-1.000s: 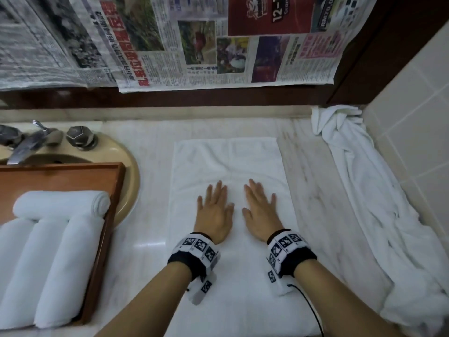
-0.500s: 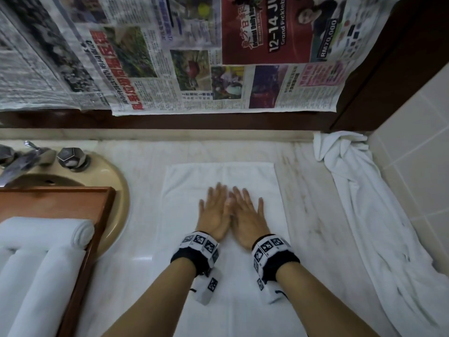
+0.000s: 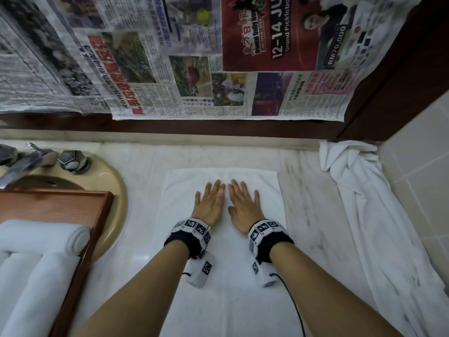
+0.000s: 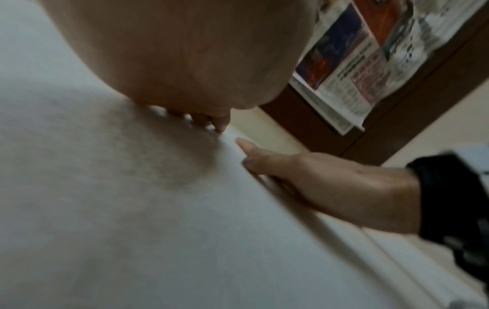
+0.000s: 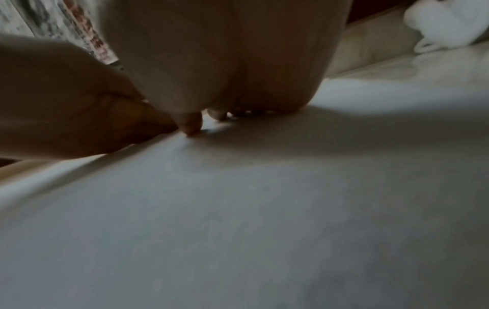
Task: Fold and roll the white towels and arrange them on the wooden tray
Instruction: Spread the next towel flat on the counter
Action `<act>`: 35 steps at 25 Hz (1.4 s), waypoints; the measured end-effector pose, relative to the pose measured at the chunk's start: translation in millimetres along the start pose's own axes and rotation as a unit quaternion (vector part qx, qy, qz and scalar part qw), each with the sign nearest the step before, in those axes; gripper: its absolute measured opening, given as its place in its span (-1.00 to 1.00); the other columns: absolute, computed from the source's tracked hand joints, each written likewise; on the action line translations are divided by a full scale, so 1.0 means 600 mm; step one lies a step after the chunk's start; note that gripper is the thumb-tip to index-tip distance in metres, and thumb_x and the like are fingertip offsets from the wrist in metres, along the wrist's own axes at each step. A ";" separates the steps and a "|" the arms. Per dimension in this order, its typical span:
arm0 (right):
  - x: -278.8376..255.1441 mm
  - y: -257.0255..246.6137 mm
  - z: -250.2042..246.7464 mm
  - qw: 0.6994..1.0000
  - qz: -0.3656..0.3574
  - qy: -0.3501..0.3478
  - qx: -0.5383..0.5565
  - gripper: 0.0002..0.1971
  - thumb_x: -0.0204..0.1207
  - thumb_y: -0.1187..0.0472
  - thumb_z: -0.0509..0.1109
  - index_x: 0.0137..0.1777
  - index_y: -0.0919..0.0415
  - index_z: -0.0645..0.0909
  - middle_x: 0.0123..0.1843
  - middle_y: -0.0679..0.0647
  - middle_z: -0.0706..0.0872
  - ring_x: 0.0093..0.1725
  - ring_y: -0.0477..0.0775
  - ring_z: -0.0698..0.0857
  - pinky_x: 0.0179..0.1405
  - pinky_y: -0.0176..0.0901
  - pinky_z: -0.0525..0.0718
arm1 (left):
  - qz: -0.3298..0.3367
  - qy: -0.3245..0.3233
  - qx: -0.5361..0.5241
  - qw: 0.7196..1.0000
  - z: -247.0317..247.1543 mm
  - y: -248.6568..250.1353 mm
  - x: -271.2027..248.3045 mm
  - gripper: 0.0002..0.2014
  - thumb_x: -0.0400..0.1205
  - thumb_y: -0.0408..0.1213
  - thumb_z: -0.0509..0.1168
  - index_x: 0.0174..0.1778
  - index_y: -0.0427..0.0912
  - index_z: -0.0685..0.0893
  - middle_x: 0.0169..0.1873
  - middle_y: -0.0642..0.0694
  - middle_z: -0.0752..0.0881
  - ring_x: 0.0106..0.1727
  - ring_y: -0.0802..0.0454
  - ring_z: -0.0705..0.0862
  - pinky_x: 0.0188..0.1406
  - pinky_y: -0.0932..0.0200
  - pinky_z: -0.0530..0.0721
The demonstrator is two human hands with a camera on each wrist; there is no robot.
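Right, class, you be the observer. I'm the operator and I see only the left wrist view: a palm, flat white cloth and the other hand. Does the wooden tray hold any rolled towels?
Observer: Yes. The brown wooden tray on the left holds at least three rolled white towels.
Operator: What does the tray rest on?
Observer: It lies across the round beige sink, in front of the metal faucet.
Operator: Are any towels waiting?
Observer: One crumpled white towel lies along the tiled wall on the right.
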State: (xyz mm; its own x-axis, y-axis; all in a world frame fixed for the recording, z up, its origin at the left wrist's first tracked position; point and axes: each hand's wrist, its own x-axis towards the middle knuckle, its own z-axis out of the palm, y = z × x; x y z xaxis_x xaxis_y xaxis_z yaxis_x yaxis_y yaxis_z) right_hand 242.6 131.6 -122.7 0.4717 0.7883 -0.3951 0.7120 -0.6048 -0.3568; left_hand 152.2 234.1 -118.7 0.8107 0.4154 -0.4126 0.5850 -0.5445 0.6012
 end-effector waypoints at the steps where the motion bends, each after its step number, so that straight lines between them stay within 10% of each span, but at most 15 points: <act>1: 0.008 0.019 -0.002 1.000 0.002 -0.001 -0.012 -0.36 0.75 0.02 -0.02 0.72 0.00 -0.25 0.71 -0.12 -0.37 0.69 -0.03 -0.35 0.61 0.21 -0.35 | -0.006 0.000 0.021 1.000 -0.004 -0.007 0.009 -0.51 0.82 -0.08 -0.30 0.72 0.06 -0.04 0.71 0.09 -0.15 0.69 0.12 -0.25 0.65 0.01 -0.35; 7: 0.014 0.111 -0.033 0.995 0.103 0.002 0.004 -0.33 0.70 -0.17 -0.10 0.68 -0.10 -0.37 0.67 -0.20 -0.47 0.65 -0.13 -0.42 0.61 0.24 -0.40 | -0.043 0.035 0.101 0.993 -0.048 -0.083 0.016 -0.49 0.75 0.12 -0.37 0.68 0.29 -0.12 0.68 0.17 -0.27 0.67 0.14 -0.34 0.59 0.04 -0.43; 22: 0.036 0.130 -0.079 0.984 0.173 -0.021 -0.020 -0.28 0.70 -0.20 -0.13 0.69 0.08 -0.39 0.68 -0.09 -0.49 0.67 0.00 -0.41 0.55 0.46 -0.37 | -0.150 0.026 0.166 0.974 -0.111 -0.113 0.061 -0.36 0.75 0.15 -0.20 0.68 0.10 -0.36 0.61 -0.01 -0.51 0.64 -0.02 -0.48 0.62 -0.18 -0.39; 29: -0.092 0.029 0.046 0.994 -0.021 -0.067 -0.089 -0.32 0.73 -0.16 -0.15 0.68 0.05 -0.41 0.61 -0.14 -0.57 0.65 -0.03 -0.45 0.57 0.40 -0.37 | 0.002 -0.031 0.181 0.983 0.011 -0.060 -0.064 -0.42 0.78 0.08 -0.22 0.69 0.12 -0.30 0.61 0.06 -0.48 0.65 -0.02 -0.46 0.60 -0.16 -0.40; 33: -0.126 0.131 0.011 0.979 0.197 -0.020 -0.050 -0.30 0.71 -0.20 -0.22 0.65 0.07 -0.48 0.64 -0.10 -0.55 0.66 0.00 -0.44 0.52 0.52 -0.37 | -0.176 0.070 0.150 0.970 -0.044 -0.160 -0.112 -0.40 0.76 0.12 -0.26 0.68 0.11 -0.33 0.63 0.05 -0.45 0.66 -0.04 -0.42 0.62 -0.26 -0.34; 35: -0.167 0.098 0.017 0.984 0.163 -0.010 -0.076 -0.30 0.70 -0.20 -0.24 0.64 0.09 -0.49 0.63 -0.08 -0.56 0.64 0.01 -0.48 0.50 0.50 -0.44 | -0.179 0.069 0.145 0.971 -0.043 -0.140 -0.142 -0.39 0.77 0.08 -0.24 0.70 0.01 -0.31 0.65 0.00 -0.41 0.66 -0.06 -0.41 0.63 -0.27 -0.31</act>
State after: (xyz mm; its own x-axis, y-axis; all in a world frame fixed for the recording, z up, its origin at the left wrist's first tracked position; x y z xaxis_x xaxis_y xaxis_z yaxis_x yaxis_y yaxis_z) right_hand 231.8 16.0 -112.6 0.6786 0.5519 -0.4848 0.5946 -0.8002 -0.0787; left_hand 33.1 263.0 -116.3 0.5555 0.6982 -0.4516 0.8268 -0.5216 0.2105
